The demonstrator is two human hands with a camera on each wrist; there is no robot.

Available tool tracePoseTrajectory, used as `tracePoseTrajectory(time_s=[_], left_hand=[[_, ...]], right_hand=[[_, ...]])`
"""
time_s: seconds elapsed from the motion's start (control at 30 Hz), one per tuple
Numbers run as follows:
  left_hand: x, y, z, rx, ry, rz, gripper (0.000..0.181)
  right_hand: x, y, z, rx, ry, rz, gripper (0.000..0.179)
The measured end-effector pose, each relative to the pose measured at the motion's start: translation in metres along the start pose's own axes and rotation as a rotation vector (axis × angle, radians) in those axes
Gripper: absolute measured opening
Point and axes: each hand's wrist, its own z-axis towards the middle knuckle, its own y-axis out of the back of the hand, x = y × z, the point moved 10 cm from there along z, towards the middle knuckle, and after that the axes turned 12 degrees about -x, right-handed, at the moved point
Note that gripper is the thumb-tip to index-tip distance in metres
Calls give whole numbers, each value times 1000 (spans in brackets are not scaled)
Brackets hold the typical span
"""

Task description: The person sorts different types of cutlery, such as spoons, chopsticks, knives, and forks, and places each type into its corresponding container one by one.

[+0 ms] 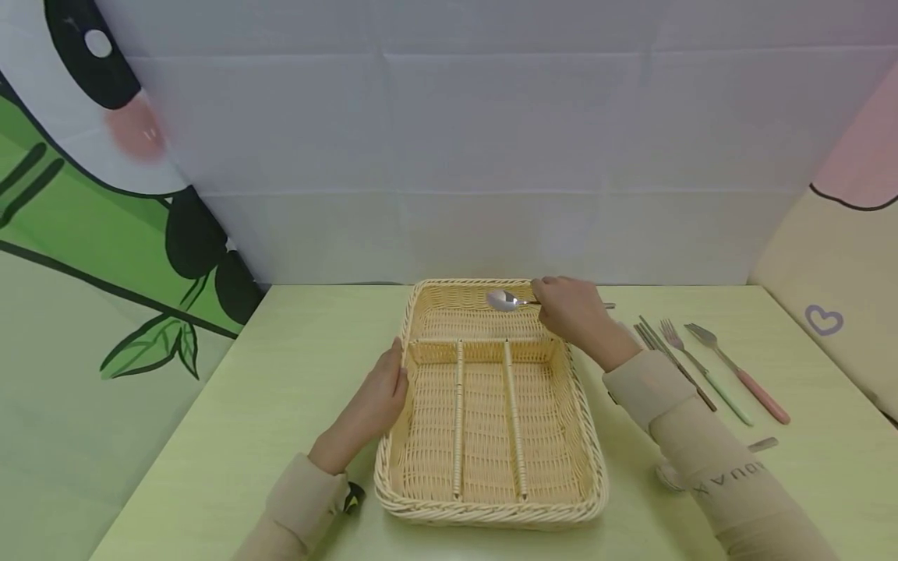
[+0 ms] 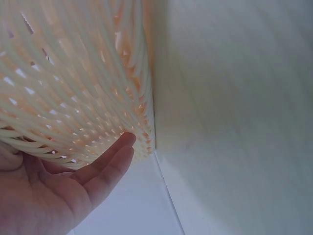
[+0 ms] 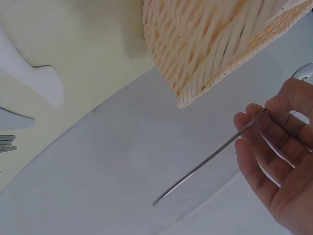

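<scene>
A woven wicker basket (image 1: 491, 510) stands on the table, with one wide compartment at the far end and three narrow ones nearer me. My left hand (image 1: 379, 393) holds its left side, fingers (image 2: 115, 164) along the outer weave and thumb at the rim. Above the wide compartment, my right hand (image 1: 571, 312) pinches a metal spoon (image 1: 502, 301) by its handle. The bowl points left over the basket, while the thin handle (image 3: 210, 156) sticks out past the fingers. No cutlery shows inside the basket.
Right of the basket lie dark chopsticks (image 1: 677, 370), a green-handled fork (image 1: 708, 378) and a pink-handled knife (image 1: 758, 393). Another metal utensil (image 1: 763, 444), with a rounded end, is partly hidden under my right sleeve. A pale cloth wall (image 1: 491, 156) rises behind the table (image 1: 210, 467).
</scene>
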Motion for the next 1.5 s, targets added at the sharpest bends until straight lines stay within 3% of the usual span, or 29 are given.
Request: tracePoseTrajectory(time_s=[0.23, 0.57, 0.77, 0.97, 1.2, 1.5], left_hand=[[0, -1, 1, -7, -4, -1, 52], [0, -3, 2, -1, 9, 6, 52], [-1, -3, 3, -3, 13, -4, 53], [0, -2, 4, -9, 20, 0, 53], [0, -1, 4, -12, 23, -5, 53], [0, -2, 6, -11, 31, -10, 53]], right_hand=[[13, -2, 15, 1, 5, 27, 15], [27, -21, 31, 57, 3, 69, 14], [30, -33, 37, 127, -14, 51, 12], [33, -38, 42, 197, -12, 26, 20], [40, -36, 51, 206, 12, 31, 17], [49, -47, 55, 234, 44, 16, 16]])
